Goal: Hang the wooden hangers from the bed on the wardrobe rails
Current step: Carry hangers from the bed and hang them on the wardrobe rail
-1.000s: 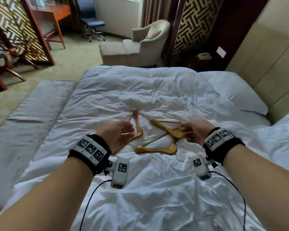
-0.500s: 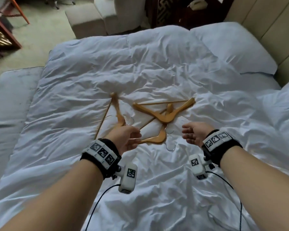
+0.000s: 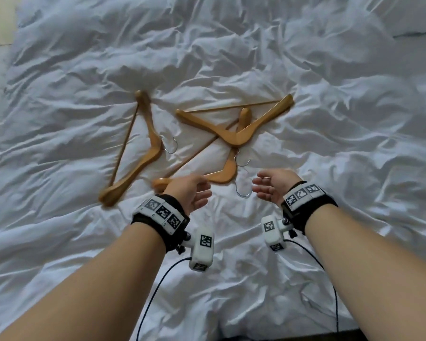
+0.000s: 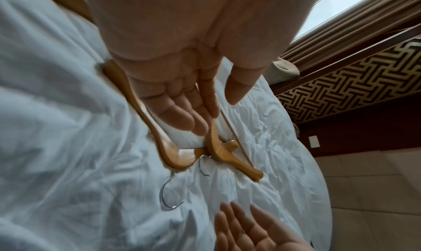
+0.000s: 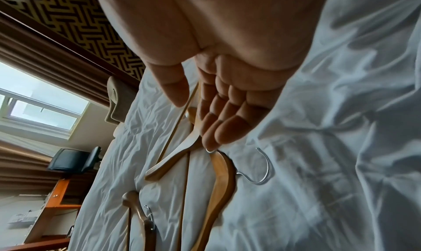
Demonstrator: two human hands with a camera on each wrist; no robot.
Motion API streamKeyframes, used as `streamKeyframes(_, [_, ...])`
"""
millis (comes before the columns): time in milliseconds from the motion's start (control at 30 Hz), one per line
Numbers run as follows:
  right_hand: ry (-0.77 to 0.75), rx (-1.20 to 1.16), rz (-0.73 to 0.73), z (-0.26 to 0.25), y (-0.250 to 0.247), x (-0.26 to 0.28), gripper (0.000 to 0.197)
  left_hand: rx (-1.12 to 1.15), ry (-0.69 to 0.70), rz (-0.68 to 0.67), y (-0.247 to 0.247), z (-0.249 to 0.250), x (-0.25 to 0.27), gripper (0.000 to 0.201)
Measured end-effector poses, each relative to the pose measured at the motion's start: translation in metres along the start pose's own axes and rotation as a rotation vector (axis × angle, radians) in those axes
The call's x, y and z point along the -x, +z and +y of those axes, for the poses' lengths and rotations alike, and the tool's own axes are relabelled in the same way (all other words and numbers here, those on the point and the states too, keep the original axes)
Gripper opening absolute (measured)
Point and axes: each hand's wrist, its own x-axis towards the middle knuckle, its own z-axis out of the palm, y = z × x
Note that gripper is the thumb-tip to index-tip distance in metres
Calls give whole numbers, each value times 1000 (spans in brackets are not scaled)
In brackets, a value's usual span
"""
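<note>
Three wooden hangers with metal hooks lie on the white duvet (image 3: 330,148). One hanger (image 3: 143,146) lies apart on the left. Two more overlap in the middle: an upper hanger (image 3: 236,136) and a lower hanger (image 3: 221,173) whose hook (image 3: 242,191) points toward me. My left hand (image 3: 192,190) hovers open over the lower hanger's left arm, holding nothing. My right hand (image 3: 271,185) hovers open just right of that hook, also holding nothing. The left wrist view shows my left hand (image 4: 196,110) with relaxed fingers above the hangers (image 4: 173,154); the right wrist view shows my right hand (image 5: 218,121) open above them (image 5: 218,179).
The crumpled duvet covers the whole bed in the head view. A pillow edge (image 3: 416,18) shows at the top right. In the wrist views a patterned screen (image 4: 355,85), curtains, a window (image 5: 43,109) and a desk (image 5: 56,210) stand beyond the bed.
My view has tilted down and closer onto the bed. Both hands have drawn back toward me, from beside the hangers to their near edge, and remain open.
</note>
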Motion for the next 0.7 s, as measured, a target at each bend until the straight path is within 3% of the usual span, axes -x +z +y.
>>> streamKeyframes(233, [87, -194, -68, 8, 28, -39, 34, 84, -74, 66, -11, -25, -13, 9])
streamKeyframes(400, [116, -338, -112, 6, 47, -59, 61, 124, -73, 85, -21, -22, -15, 6])
streamKeyframes(567, [115, -534, -148, 6, 55, -71, 67, 144, -82, 69, -22, -28, -15, 6])
streamKeyframes(700, [91, -593, -147, 2, 58, -74, 57, 161, -85, 67, -23, -35, -14, 8])
